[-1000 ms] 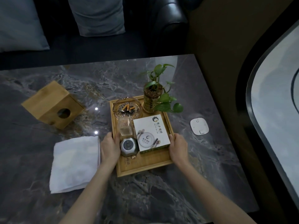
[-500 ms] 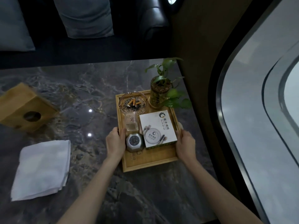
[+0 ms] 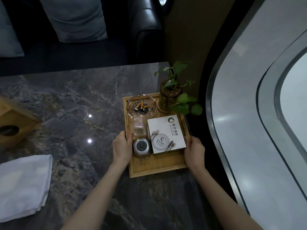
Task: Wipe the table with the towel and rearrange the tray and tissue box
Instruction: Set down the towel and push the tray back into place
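Left hand [image 3: 122, 147] and right hand [image 3: 194, 151] clamp the bamboo tray [image 3: 157, 165] at the table [image 3: 74, 100] edge — overshoot risks tipping the potted plant [image 3: 169, 95] or spilling the ashtray [image 3: 141, 106].

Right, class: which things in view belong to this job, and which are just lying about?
Job: tray, held by left hand and right hand; towel; tissue box; table.
Lying about: cushion, sofa.
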